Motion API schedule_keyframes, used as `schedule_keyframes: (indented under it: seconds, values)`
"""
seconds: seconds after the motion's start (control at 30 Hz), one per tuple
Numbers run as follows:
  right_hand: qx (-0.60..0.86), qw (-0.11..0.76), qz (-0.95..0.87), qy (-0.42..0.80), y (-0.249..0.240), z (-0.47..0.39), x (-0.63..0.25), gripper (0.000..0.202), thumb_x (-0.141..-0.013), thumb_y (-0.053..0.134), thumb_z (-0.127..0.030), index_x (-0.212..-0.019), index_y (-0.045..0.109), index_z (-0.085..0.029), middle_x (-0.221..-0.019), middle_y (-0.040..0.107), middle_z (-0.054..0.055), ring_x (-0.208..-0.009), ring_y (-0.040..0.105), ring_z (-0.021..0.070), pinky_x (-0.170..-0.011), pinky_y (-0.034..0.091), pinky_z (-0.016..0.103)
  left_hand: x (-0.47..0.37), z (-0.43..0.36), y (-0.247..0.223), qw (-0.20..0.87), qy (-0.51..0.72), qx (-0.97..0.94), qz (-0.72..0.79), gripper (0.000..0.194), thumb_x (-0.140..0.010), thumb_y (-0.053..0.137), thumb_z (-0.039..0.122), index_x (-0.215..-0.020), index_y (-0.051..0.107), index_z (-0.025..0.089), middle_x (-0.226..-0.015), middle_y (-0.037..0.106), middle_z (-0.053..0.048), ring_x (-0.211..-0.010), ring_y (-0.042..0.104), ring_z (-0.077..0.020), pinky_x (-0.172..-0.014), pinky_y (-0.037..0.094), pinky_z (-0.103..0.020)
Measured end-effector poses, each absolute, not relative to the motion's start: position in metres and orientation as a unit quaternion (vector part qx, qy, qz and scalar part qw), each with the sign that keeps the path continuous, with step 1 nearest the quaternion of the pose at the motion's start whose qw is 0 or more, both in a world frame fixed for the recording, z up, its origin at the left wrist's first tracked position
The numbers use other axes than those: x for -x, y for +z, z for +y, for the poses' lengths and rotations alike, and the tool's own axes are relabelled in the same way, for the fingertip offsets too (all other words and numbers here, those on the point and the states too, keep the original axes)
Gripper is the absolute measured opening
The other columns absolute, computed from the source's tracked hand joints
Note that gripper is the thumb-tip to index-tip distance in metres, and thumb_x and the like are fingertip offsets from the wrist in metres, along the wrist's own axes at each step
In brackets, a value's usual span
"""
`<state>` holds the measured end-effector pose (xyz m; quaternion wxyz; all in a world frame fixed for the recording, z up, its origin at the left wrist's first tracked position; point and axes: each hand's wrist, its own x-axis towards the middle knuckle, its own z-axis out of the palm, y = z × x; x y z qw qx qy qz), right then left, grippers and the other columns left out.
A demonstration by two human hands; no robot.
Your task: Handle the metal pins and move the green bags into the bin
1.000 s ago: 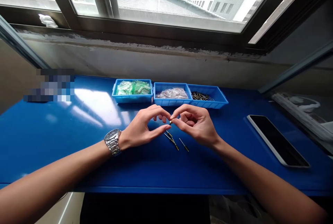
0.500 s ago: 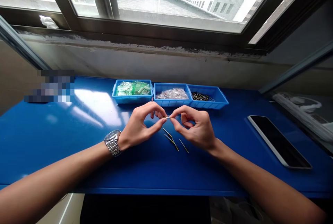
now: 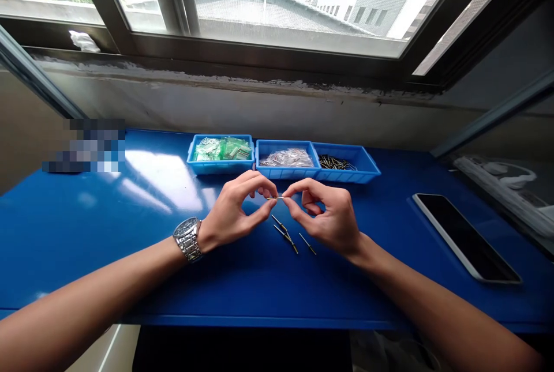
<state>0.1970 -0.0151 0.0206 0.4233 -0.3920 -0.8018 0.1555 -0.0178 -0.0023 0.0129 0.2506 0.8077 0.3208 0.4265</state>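
A thin metal pin [image 3: 279, 198] lies level between my two hands above the table. My left hand [image 3: 236, 206], with a metal watch on its wrist, pinches the pin's left part between thumb and forefinger. The thumb and forefinger of my right hand [image 3: 332, 219] are closed on its right end. The fingertips hide parts of the pin. Just below the hands, several similar pins [image 3: 279, 223] with silvery shafts and darker, brassy ends lie on the blue table; one pin [image 3: 307, 243] is apart at the right.
Behind the hands stand a blue bin [image 3: 220, 169] with green-edged plastic packets, a blue bin [image 3: 285, 173] with clear bags, and a blue bin [image 3: 363, 173] with dark pins. A phone [image 3: 467, 236] lies at the right. A window [image 3: 285, 14] rises beyond the table.
The whole view has shifted slightly, so things sit a little lower. Both hands keep their pinch on the pin, with only a small shift of the fingertips.
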Motion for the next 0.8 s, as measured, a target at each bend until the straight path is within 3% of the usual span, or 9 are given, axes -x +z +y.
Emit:
schedule_keyframes:
  seconds: [0.23, 0.8]
  values:
    - [0.334, 0.404, -0.837, 0.156, 0.0211, -0.0198, -0.1947, 0.005, -0.091, 0.068, -0.021, -0.093, 0.071, -0.019, -0.058, 0.041, -0.008, -0.047, 0.036, 0.0069, -0.048, 0.033, 0.021, 0.0175, -0.0026, 0.0101, 0.289, 0.386, -0.831, 0.278, 0.006, -0.093, 0.064, 0.016, -0.097, 0.069, 0.017, -0.095, 0.068, -0.006, -0.086, 0.062, -0.0172, -0.076, 0.052, -0.029]
    - [0.374, 0.38, -0.829, 0.168, 0.0193, -0.0146, -0.1944, 0.005, -0.091, 0.069, -0.02, -0.095, 0.07, -0.016, -0.059, 0.038, -0.009, -0.049, 0.039, 0.0064, -0.05, 0.034, 0.02, 0.0186, -0.0053, 0.0131, 0.228, 0.47, -0.805, 0.283, 0.009, -0.091, 0.068, 0.013, -0.099, 0.07, 0.015, -0.095, 0.068, -0.006, -0.086, 0.063, -0.0162, -0.071, 0.051, -0.028]
